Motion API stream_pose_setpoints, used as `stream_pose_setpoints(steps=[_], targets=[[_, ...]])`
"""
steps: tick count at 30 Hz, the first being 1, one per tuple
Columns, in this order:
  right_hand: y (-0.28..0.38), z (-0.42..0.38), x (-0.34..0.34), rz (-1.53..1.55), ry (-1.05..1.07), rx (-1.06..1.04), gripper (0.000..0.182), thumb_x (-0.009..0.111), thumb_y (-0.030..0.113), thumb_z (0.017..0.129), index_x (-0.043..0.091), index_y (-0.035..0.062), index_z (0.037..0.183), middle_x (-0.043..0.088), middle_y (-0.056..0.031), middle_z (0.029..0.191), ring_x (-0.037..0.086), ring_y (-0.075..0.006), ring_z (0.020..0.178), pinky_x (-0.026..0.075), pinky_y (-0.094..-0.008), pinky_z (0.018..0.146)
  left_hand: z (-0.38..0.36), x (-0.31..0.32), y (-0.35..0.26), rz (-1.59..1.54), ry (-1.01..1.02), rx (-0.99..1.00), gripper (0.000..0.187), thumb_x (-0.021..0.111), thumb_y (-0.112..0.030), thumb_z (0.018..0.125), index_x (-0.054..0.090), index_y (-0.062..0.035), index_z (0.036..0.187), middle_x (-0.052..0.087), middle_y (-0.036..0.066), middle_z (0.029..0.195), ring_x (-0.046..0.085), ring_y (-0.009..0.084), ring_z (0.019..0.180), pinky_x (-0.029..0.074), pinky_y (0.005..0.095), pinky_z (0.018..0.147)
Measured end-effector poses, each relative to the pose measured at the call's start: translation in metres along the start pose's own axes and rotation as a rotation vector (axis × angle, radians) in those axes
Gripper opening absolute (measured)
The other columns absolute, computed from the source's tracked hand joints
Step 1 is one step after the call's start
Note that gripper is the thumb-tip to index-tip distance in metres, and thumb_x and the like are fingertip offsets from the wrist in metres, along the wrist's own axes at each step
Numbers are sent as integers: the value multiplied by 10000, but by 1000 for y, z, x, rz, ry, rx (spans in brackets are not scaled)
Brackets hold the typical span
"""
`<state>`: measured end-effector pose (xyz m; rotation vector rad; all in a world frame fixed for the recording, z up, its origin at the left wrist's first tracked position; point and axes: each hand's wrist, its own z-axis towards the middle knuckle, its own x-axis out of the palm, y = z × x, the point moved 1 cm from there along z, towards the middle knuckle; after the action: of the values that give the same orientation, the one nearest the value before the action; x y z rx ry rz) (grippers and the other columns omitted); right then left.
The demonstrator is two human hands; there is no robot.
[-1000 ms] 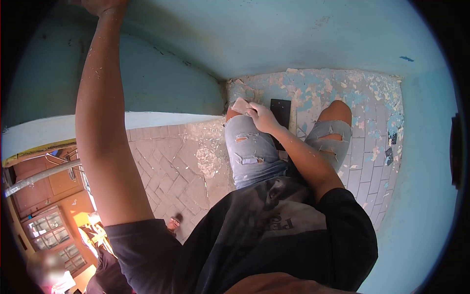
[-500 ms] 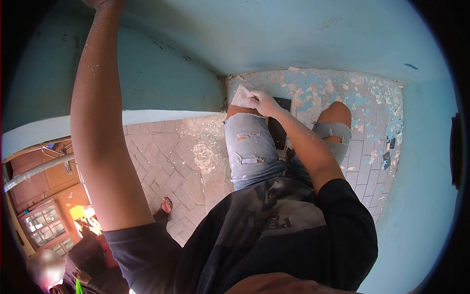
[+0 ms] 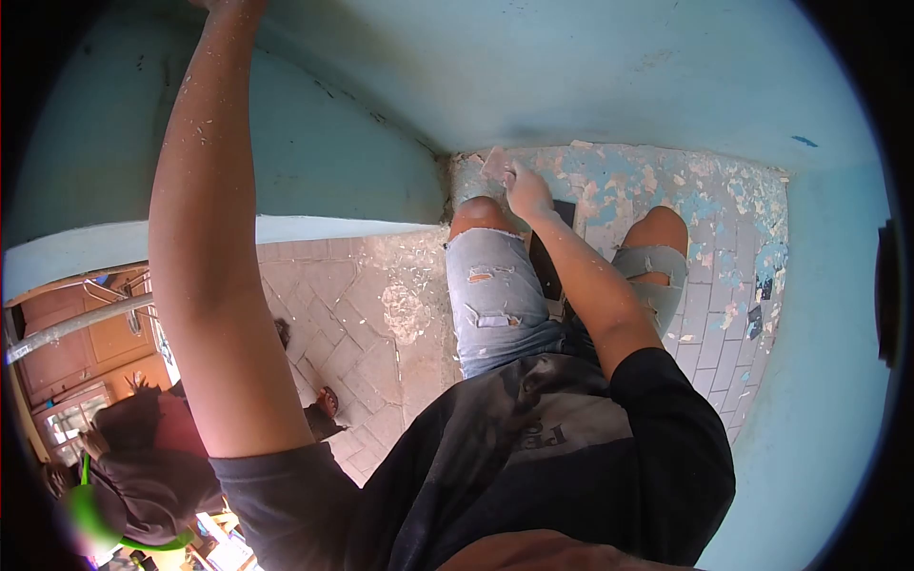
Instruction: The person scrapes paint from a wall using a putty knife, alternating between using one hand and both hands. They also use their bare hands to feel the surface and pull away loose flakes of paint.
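My right hand (image 3: 527, 193) is closed around a flat, pale scraper (image 3: 496, 164), partly hidden by the fingers. It is held low beyond my knee, near the corner where the blue walls meet the floor. Paint flakes lie around it. My left arm (image 3: 205, 238) reaches up along the left side, near the dark blue-green wall (image 3: 328, 157). Only the edge of my left hand (image 3: 211, 3) shows at the top of the view; its fingers are cut off.
Peeling blue paint covers part of the tiled floor (image 3: 709, 276). A dark flat panel (image 3: 546, 262) lies between my legs. Another blue wall (image 3: 824, 314) stands close on the right. At lower left a person in dark clothing (image 3: 148, 466) is on the paving, near a metal pole (image 3: 81, 325).
My right hand has moved the scraper away from my knee toward the wall corner. My left arm has shifted slightly right. The other person has moved and a second foot now shows.
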<state>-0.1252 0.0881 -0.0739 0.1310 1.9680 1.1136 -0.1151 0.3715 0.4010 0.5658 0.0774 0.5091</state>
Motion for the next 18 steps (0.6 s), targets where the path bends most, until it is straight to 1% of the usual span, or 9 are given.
stream_pose_setpoints(steps=[4,6,8,10,11,13,15,16,18], targets=[[-9,-5,-16,88,-49,85,582,699,263,970,461,34,1448,687,-296,1190,628,-487,1170,513,-533,960,-3,1,-1,9,-8,-1,742,593,-427,919,409,-145,1580,345,164,1638,272,355,1536,177,534,1250],[-21,-20,-16,286,-265,-94,919,795,285,898,240,-13,1567,663,-350,1185,653,-522,1099,512,-558,956,-1,-2,-3,8,-2,-28,751,594,-423,907,411,-142,1579,345,167,1638,273,358,1535,172,536,1253],[-32,-24,-17,166,-457,-300,1057,850,295,857,179,13,1623,680,-278,1207,723,-413,938,571,-493,798,1,-7,-11,3,84,-120,786,600,-417,868,417,-125,1574,343,181,1637,278,363,1534,165,547,1256],[-20,-44,-44,545,-76,140,1030,839,317,881,202,45,1644,700,-174,1094,679,-242,726,552,-383,599,5,-16,-15,9,89,-124,792,598,-419,862,419,-117,1571,345,187,1635,283,365,1532,166,548,1257],[-15,-48,-51,549,-99,117,1030,839,317,881,202,45,1644,700,-174,1094,679,-242,726,552,-383,599,7,-18,-16,1,125,-136,797,596,-421,857,421,-109,1569,347,193,1632,288,367,1529,168,549,1258],[-7,-52,-66,700,-63,163,942,787,340,938,235,77,1654,669,-94,968,583,-130,622,479,-294,493,14,-25,-23,-3,85,-128,783,587,-420,862,433,-95,1558,355,202,1626,291,370,1529,169,550,1260],[16,-49,-91,747,-109,73,856,727,388,987,273,91,1649,643,-63,889,559,-110,585,467,-292,502,18,-27,-31,-819,65,-584,774,589,-415,858,448,-86,1544,364,209,1620,290,375,1530,165,553,1264],[29,-45,-107,728,-109,12,835,709,414,996,291,97,1645,644,-60,890,542,-106,565,456,-288,499,14,-24,-24,-19,146,-157,765,593,-413,854,462,-82,1530,363,207,1621,285,372,1534,163,557,1265],[60,-46,-142,707,-122,-62,815,692,441,1005,309,104,1641,644,-56,891,525,-102,546,446,-284,496,17,-25,-26,-26,134,-161,770,601,-411,845,464,-78,1526,362,204,1623,284,369,1535,164,559,1266]])
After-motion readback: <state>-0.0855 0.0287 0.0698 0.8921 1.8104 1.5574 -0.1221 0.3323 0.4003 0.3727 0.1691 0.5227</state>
